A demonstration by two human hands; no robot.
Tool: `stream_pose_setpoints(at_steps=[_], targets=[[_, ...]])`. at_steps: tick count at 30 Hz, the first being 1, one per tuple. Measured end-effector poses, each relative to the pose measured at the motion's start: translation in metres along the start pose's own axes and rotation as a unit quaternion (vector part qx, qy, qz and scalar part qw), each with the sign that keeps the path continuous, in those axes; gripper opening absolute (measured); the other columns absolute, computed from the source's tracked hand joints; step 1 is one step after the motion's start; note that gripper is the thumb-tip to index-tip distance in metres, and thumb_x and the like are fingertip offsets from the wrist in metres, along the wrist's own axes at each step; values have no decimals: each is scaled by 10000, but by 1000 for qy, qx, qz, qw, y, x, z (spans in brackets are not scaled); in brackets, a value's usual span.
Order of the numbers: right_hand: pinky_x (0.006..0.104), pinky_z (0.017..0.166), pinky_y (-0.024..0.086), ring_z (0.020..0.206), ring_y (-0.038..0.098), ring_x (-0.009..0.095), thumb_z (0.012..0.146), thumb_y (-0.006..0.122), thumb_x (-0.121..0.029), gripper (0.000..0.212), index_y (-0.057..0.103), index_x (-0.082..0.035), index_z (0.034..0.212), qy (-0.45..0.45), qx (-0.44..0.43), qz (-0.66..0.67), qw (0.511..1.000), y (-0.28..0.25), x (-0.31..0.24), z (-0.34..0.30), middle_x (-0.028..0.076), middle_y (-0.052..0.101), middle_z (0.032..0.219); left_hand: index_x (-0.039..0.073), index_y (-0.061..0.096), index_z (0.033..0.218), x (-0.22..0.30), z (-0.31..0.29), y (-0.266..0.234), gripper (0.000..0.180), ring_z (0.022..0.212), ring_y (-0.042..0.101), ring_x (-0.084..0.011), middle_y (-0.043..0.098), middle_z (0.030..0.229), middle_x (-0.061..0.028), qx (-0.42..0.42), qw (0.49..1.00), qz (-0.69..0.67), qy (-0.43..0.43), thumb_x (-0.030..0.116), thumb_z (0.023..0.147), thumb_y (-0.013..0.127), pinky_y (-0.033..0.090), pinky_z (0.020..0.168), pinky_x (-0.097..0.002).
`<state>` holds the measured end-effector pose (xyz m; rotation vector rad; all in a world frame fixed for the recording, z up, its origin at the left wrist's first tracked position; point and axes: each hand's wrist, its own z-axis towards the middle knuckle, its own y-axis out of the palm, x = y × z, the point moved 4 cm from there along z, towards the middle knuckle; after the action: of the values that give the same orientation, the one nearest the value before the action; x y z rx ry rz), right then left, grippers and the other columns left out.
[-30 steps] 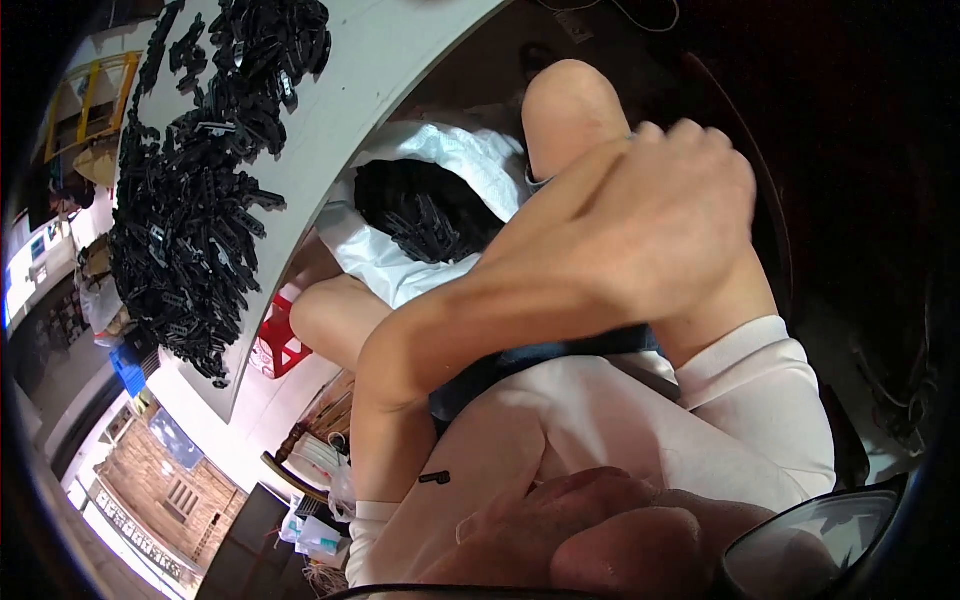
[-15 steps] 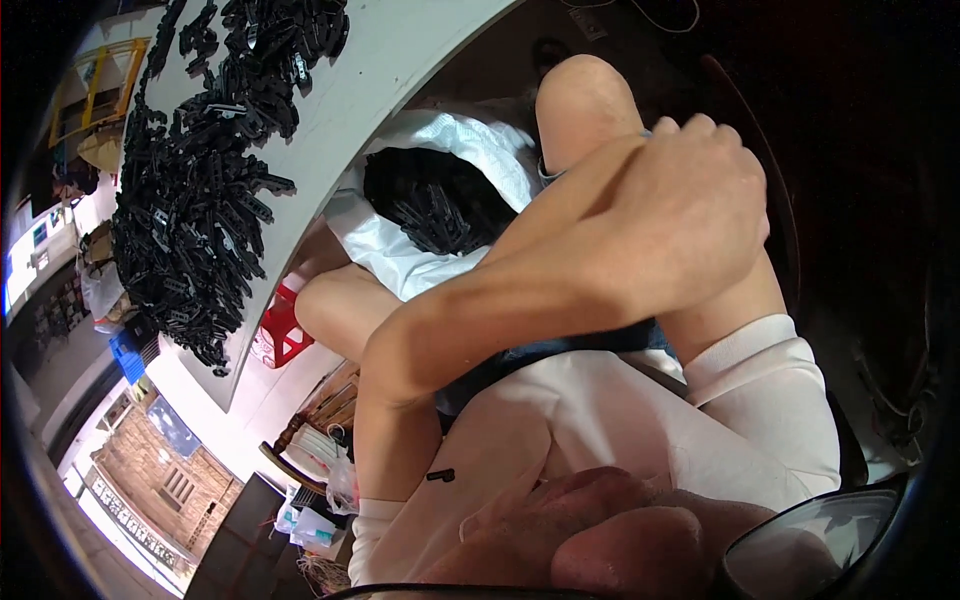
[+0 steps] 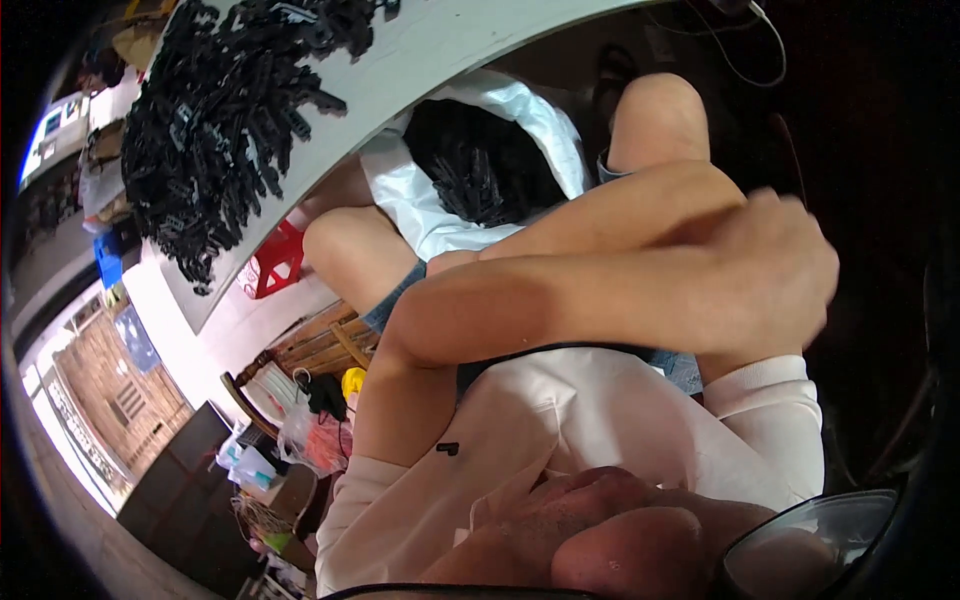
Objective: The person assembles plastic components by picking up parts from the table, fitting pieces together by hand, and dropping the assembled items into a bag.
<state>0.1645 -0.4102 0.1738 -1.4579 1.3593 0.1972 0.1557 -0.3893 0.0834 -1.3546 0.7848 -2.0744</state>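
My arms are crossed in front of my chest. My left hand (image 3: 775, 270) is blurred and lies over my right upper arm near the elbow, its fingers curled round the arm. My right forearm (image 3: 620, 205) runs to the left beneath my left forearm. Most of my right hand (image 3: 452, 262) is hidden behind my left elbow, so its fingers cannot be made out. Between my knees stands a white woven sack (image 3: 395, 185), open at the top, with black plastic parts (image 3: 470, 180) inside. A small black plastic piece (image 3: 447, 449) is on my light shirt front.
A pale table (image 3: 430, 60) curves across the upper left, bearing a large heap of black plastic parts (image 3: 210, 130). Under its edge is a red stool (image 3: 277, 262). A wooden chair (image 3: 320, 340) and plastic bags (image 3: 300, 435) are at the left. A white cable (image 3: 775, 40) hangs at the upper right.
My left hand has shifted slightly outward on my right arm. The view has turned, so the table and sack sit higher, and a yellow item by the chair now shows.
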Motion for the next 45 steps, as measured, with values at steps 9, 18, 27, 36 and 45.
stream_pose_setpoints(at_steps=[9,18,27,36,45], targets=[[325,771,506,863,659,184,814,773,-189,242,707,-44,995,-469,57,102,876,118,71,85,121,726,983,105,744,871,-49,-49,-118,196,798,654,-296,674,889,-67,100,988,118,-23,278,867,653,550,697,-381],[386,613,565,755,727,253,951,673,-166,156,754,-56,1026,-304,342,-206,865,78,2,244,129,746,916,154,708,1196,-199,-178,-185,394,1065,645,-292,626,1223,-74,146,857,417,-264,34,822,687,540,832,-413],[465,761,568,894,678,361,935,616,-142,261,712,-72,1167,-292,262,-226,892,75,-1,254,151,628,1053,126,744,1098,-219,-189,-188,240,1155,579,-310,657,1215,-68,156,855,455,-194,114,860,722,473,955,-429],[476,768,563,926,669,373,926,659,-178,210,650,-57,1099,-297,237,-226,897,90,3,254,148,612,1088,59,671,1061,-208,-190,-181,191,984,657,-321,693,1043,-130,248,900,325,-150,80,875,710,521,856,-426],[353,600,511,673,642,230,953,725,-182,197,678,-19,1053,-328,231,64,914,95,6,238,57,683,813,9,605,1335,-210,-192,-164,333,710,529,-69,593,801,-2,283,896,-81,-333,169,1058,513,441,650,-226]])
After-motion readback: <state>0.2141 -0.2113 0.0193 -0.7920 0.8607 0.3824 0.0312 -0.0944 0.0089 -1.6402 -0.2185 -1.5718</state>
